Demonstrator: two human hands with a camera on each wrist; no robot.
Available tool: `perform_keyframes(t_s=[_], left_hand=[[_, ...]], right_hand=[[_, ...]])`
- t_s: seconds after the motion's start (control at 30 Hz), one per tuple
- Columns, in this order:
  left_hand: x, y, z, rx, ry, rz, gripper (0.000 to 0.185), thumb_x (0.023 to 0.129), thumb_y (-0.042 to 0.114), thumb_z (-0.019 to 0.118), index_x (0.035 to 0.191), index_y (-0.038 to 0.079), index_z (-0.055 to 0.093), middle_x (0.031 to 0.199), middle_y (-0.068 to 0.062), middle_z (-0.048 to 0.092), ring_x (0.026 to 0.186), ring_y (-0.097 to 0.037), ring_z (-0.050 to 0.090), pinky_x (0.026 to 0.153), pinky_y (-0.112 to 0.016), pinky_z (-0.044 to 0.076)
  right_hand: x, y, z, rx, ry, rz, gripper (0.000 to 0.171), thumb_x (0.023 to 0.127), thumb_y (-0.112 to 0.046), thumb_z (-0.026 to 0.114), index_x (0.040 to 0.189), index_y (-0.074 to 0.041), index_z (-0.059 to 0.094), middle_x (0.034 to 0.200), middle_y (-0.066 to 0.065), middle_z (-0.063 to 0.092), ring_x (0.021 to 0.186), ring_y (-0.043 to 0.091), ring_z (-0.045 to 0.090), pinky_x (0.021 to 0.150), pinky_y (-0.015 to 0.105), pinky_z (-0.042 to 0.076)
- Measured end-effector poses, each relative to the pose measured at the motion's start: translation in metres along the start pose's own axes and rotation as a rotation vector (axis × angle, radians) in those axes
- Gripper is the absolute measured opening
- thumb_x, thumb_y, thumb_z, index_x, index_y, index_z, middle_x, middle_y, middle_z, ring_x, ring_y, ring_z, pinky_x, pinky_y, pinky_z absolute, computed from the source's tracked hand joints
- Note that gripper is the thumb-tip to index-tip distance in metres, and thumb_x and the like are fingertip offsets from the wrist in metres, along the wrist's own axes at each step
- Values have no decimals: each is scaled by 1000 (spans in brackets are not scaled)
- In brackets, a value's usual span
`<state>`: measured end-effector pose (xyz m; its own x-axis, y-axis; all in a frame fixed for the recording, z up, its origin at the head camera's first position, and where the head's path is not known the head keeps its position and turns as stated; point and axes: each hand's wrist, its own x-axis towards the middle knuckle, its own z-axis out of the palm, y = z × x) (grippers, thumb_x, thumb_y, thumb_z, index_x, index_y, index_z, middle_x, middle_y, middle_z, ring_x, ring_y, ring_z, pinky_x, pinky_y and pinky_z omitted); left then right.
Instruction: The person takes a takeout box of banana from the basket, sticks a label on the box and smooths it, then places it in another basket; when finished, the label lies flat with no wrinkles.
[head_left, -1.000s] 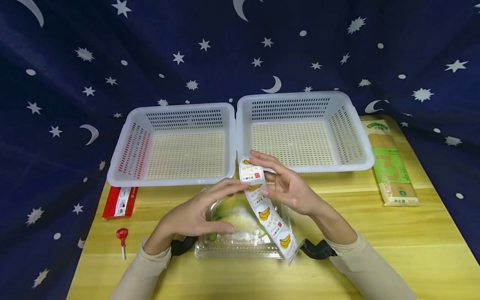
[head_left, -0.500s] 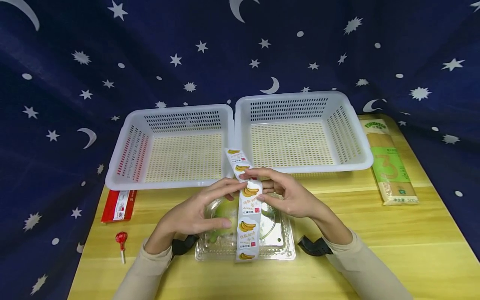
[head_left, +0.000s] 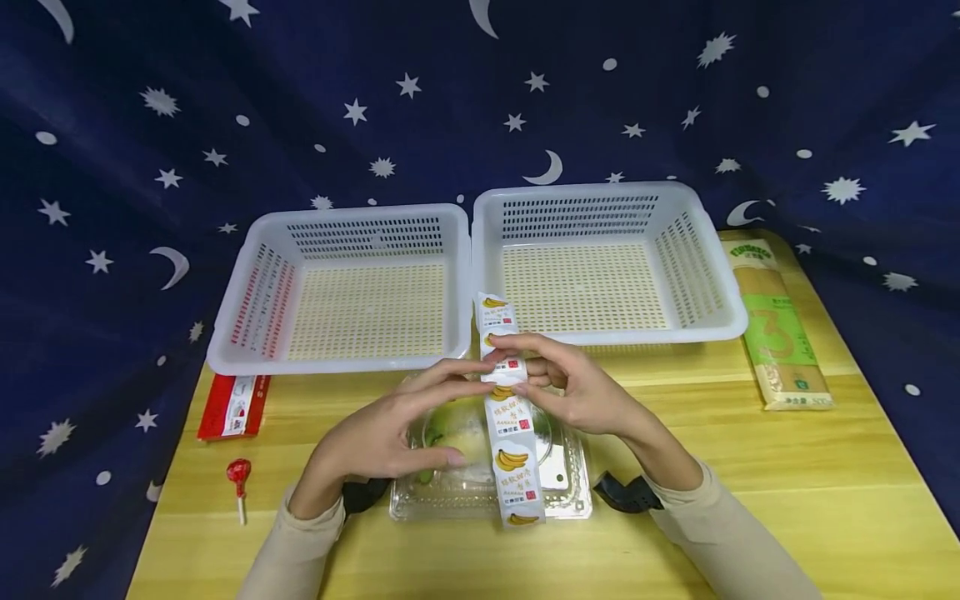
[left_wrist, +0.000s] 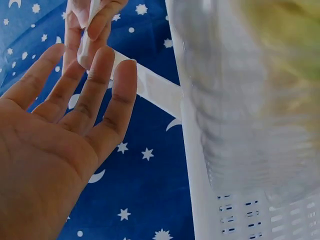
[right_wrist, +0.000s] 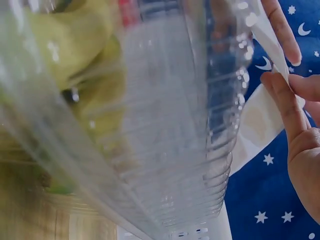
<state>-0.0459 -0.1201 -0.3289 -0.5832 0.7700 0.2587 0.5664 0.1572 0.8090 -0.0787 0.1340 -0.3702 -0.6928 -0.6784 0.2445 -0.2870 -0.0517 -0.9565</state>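
A white strip of banana stickers point(head_left: 516, 467) runs lengthwise over a clear plastic clamshell box point(head_left: 566, 471). My right hand point(head_left: 577, 387) pinches the strip between thumb and fingers, near its middle. From the other side, my left hand point(head_left: 382, 429) reaches in with its fingertips right at the strip's left edge. In the left wrist view the left hand point(left_wrist: 55, 135) has its fingers extended and spread. Yellow-green fruit point(right_wrist: 70, 45) shows through the box wall in the right wrist view, where the right hand's thumb and finger meet on the sticker strip point(right_wrist: 257, 125).
Two white slotted baskets, a left one point(head_left: 345, 364) and a right one point(head_left: 637, 336), stand behind the box. At the left lie a red packet point(head_left: 235, 406) and a red lollipop point(head_left: 239, 475). A noodle packet point(head_left: 783, 333) lies at the right. A star-patterned cloth point(head_left: 420, 108) hangs behind.
The strip's lower end has swung left from its slant toward the right wrist, then slightly back right. More of its upper end now extends past the right hand toward the baskets.
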Motion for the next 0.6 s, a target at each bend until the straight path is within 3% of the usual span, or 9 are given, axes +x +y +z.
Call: perform_keyframes(t_s=[0.27, 0.6], left_hand=[[3, 3, -1, 5, -5, 7, 61, 78, 11, 72, 133, 0, 46, 143, -16, 37, 134, -32, 33, 108, -50, 31], [-6, -28, 10, 10, -15, 47, 64, 83, 22, 69, 139, 7, 41, 145, -4, 37, 134, -21, 34, 109, -40, 33]], right_hand=[[0, 2, 2, -25, 3, 10, 49, 87, 9, 54, 134, -1, 44, 127, 17, 53, 106, 22, 61, 86, 33, 53], [1, 2, 1, 12, -24, 52, 49, 88, 8, 53, 135, -3, 43, 128, 16, 52, 106, 22, 62, 86, 33, 53]])
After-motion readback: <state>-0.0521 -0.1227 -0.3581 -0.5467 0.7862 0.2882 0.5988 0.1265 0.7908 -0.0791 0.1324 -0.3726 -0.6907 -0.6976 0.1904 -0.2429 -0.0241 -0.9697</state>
